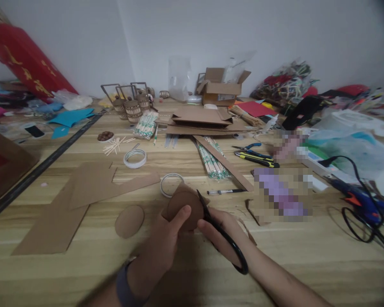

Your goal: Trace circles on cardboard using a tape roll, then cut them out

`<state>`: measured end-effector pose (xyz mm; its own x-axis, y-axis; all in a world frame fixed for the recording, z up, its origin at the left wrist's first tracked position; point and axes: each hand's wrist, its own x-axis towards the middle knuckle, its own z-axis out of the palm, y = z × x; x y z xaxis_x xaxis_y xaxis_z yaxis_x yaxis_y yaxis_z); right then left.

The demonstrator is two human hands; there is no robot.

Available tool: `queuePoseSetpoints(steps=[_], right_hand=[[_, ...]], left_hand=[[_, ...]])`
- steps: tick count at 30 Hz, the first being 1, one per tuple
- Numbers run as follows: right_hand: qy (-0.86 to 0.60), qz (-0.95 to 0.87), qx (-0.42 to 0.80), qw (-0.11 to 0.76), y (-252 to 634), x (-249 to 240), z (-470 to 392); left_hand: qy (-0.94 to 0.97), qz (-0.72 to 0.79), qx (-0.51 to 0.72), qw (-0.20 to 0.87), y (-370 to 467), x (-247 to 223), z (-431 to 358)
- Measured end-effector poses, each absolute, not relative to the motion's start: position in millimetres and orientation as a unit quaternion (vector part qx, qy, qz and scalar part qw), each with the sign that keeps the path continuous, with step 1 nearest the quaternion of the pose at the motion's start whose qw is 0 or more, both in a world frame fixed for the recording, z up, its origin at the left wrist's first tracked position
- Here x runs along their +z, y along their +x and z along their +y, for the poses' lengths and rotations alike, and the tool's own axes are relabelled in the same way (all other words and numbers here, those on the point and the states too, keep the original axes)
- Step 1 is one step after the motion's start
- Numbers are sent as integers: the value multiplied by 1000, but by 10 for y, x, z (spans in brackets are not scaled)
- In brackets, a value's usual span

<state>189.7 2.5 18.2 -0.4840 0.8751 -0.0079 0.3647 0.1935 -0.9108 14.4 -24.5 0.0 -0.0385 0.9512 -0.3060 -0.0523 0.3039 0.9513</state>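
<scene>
My left hand point(168, 232) grips a piece of cardboard point(184, 207), its thumb lying across the face. A round outline shows on that piece, with corners of card sticking out past it. In my right hand point(224, 232) is a pair of black-handled scissors point(233, 247), their blades at the right edge of the cardboard. A cut cardboard disc point(129, 221) lies flat to the left of my left hand. Just beyond the held piece is a roll of tape point(172, 184). A curled cardboard offcut point(248, 232) rests beside my right wrist.
Cardboard sheets point(54, 226) lie at left, near another tape roll point(135, 158). A marker point(225, 192), a yellow-black utility knife point(256, 158) and pliers point(248, 147) lie ahead. A blue glue gun point(358, 200) with a looping cord is at right. Small lidded buckets point(133, 111) stand behind.
</scene>
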Motion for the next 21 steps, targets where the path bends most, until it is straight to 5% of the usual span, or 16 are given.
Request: queuePoseSetpoints(steps=[21], right_hand=[[-406, -714, 505, 265, 1960, 160, 35]], left_hand=[[334, 532, 484, 609, 274, 180, -208]])
